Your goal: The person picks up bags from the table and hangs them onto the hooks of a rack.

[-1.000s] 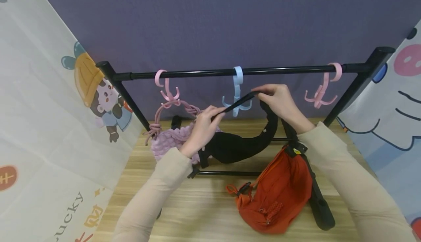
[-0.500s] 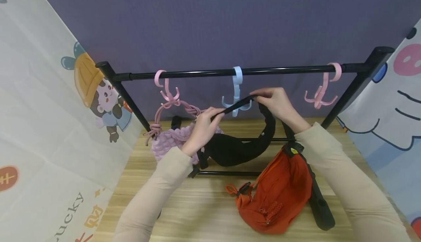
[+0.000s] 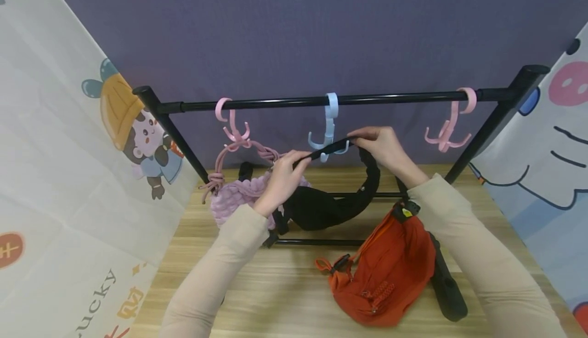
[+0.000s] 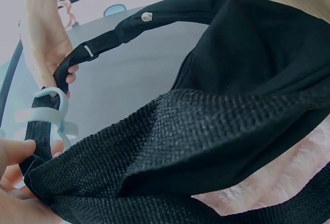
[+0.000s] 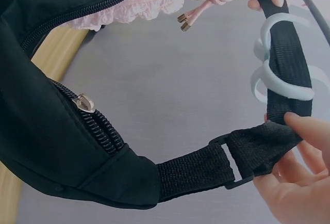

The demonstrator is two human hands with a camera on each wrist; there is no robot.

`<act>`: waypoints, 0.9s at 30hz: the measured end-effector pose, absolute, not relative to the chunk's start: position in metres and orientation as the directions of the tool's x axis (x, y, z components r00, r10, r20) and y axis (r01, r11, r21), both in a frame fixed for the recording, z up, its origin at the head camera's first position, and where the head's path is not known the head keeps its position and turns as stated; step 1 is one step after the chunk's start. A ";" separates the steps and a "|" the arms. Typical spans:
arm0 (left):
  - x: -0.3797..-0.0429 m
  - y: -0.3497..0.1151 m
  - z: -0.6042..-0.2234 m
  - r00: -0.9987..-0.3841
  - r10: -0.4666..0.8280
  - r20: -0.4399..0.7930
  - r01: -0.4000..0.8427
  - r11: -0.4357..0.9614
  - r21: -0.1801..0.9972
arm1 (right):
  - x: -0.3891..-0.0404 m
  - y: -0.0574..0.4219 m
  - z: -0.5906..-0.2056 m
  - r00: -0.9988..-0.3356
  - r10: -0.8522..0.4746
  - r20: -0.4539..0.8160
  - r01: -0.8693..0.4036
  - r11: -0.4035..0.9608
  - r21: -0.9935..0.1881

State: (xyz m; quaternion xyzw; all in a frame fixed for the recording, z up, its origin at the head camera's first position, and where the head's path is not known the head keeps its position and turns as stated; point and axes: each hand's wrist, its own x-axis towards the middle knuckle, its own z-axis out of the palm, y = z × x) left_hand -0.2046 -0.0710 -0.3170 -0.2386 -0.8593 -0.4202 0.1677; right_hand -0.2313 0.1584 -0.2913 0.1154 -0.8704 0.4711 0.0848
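L hand (image 3: 286,177) w/ strap (image 3: 317,153), diag. R-ward

Rail (image 3: 275,102) above, strap (image 3: 337,145) across middle hook (image 3: 329,118)

A smooth, plain, dark blue-grey wall panel (image 3: 294,37) closes the far side. Along the left hangs a lightly creased white printed sheet (image 3: 41,149), showing a cartoon figure in a yellow hat (image 3: 121,118) and, nearer, grey lettering (image 3: 96,297). At the right, a white and pale-blue printed sheet (image 3: 528,144) bears a pink oval (image 3: 569,83) and dark outlines. Below spreads a pale wood-grain surface (image 3: 257,297), its grain running left to right, under soft, even light
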 end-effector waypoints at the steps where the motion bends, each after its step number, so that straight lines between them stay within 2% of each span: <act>1: -0.205 -0.071 -0.317 -0.829 0.269 0.491 0.553 0.530 0.643 | -0.231 0.158 -0.292 -0.959 -0.120 0.256 -0.280 0.529 -0.801; 17: -0.209 -0.073 -0.322 -0.829 0.244 0.503 0.551 0.507 0.662 | -0.227 0.155 -0.305 -0.973 -0.136 0.186 -0.229 0.489 -0.841; 27: -0.212 -0.075 -0.327 -0.848 0.230 0.477 0.521 0.522 0.675 | -0.225 0.150 -0.318 -0.973 -0.138 0.184 -0.227 0.452 -0.863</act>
